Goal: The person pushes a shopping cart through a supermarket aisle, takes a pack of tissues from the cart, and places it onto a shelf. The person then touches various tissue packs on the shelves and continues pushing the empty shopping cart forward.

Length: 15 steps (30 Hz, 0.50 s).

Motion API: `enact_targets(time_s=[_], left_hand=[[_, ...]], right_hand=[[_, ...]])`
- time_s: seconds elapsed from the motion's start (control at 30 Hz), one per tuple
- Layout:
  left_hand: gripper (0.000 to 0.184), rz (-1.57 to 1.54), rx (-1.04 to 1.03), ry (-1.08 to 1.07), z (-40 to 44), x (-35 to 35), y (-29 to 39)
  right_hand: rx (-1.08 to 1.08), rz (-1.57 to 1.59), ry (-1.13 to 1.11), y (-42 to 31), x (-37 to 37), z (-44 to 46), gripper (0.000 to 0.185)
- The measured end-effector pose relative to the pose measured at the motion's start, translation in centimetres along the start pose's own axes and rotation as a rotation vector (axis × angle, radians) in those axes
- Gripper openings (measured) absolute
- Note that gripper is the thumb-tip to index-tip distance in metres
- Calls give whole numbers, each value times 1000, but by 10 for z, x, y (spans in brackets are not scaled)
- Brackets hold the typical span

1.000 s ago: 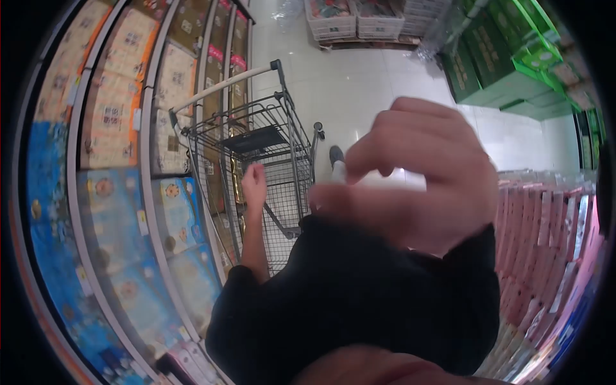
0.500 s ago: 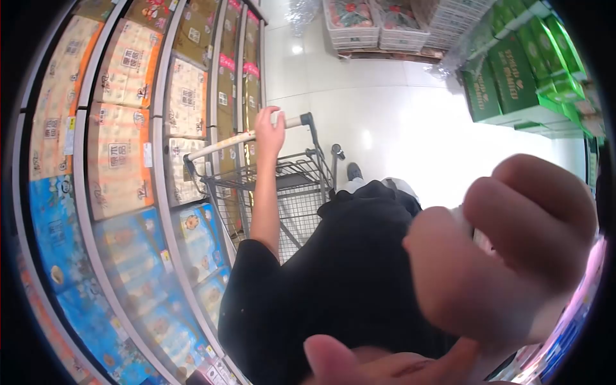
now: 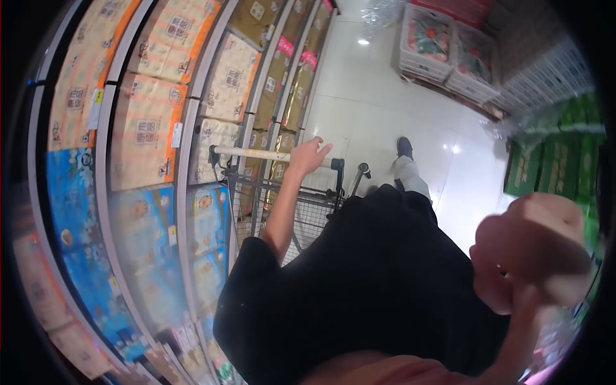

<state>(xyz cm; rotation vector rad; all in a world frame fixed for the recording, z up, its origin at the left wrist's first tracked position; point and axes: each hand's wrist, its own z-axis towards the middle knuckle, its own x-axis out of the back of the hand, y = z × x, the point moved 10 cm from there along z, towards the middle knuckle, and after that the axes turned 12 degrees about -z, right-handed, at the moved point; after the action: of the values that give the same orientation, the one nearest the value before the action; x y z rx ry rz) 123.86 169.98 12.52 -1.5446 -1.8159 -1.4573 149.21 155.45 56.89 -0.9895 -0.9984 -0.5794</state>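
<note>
My left hand (image 3: 310, 155) lies over the pale handle (image 3: 250, 153) of a wire shopping cart (image 3: 298, 208), fingers stretched out and apart. The palm rests against the bar. Below the handle the cart's dark mesh basket is partly hidden behind my forearm and black shirt. Close to the camera on the right, my right hand (image 3: 529, 250) is raised with its fingers curled closed. Whatever those fingers may hold is hidden. Blurred skin shows along the bottom edge; I cannot tell which part it belongs to.
Shelves on the left carry orange-and-cream packs (image 3: 146, 128) and blue packs (image 3: 70, 192). White crates (image 3: 425, 45) sit on a wooden pallet at the upper right, with green boxes (image 3: 545, 163) below them. My shoe (image 3: 404, 147) is on the shiny tiled floor (image 3: 366, 83).
The view has turned, shifting shelves and crates rightward. My left hand's fingers have loosened from around the handle. My right hand has moved lower right and away from the camera. A foot has stepped forward.
</note>
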Motion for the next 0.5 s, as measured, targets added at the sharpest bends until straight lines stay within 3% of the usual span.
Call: enact_targets(time_s=[0.03,0.13,0.23,0.33,0.47,0.5], left_hand=[[52,-24,15,-12,-2,2,1],[50,-74,78,-22,4,0,0],[48,-110,201,50,7,-1,-8],[45,-95,329,137,8,-3,-24],[34,-64,508,186,0,2,-25],[31,-114,436,299,-1,9,-20]], right_hand=[[77,87,79,17,1,6,46],[-25,183,153,91,-3,30,42],[96,424,129,196,-61,68,59],[-211,459,75,335,-184,87,61],[-372,378,-137,487,-386,48,52],[-338,338,-161,507,-422,35,48]])
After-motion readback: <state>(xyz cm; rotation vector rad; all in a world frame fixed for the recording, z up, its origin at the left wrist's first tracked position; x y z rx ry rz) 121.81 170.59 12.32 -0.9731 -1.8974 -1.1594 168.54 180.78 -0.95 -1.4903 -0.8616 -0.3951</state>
